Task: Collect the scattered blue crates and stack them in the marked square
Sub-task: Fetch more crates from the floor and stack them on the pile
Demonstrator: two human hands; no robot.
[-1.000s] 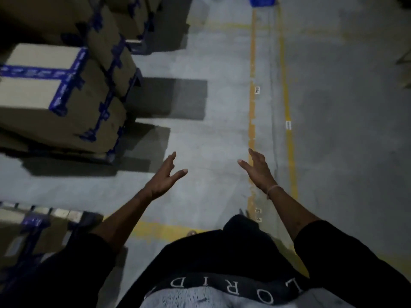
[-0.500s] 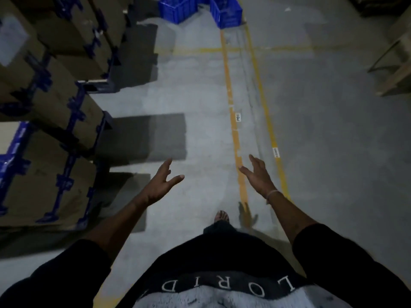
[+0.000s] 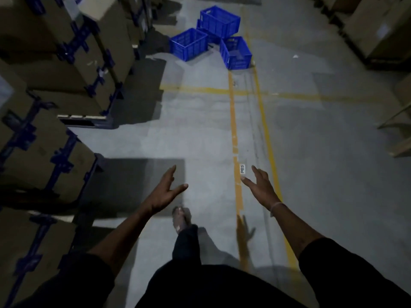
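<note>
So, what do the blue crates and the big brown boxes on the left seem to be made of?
The blue crates look like moulded plastic: an even bright blue colour, with walls in a fine open grid. The brown boxes look like matt cardboard, bound with blue strips whose material is unclear. The light is dim, so both are likely rather than certain.

Grey concrete floor (image 3: 200,134) under me, dimly lit, with hard-edged shadows. Two yellow lines (image 3: 232,121) run ahead, crossed by a third. Cardboard cartons (image 3: 66,52) strapped in blue stand stacked on pallets to my left; more cartons (image 3: 373,30) far right.
</note>
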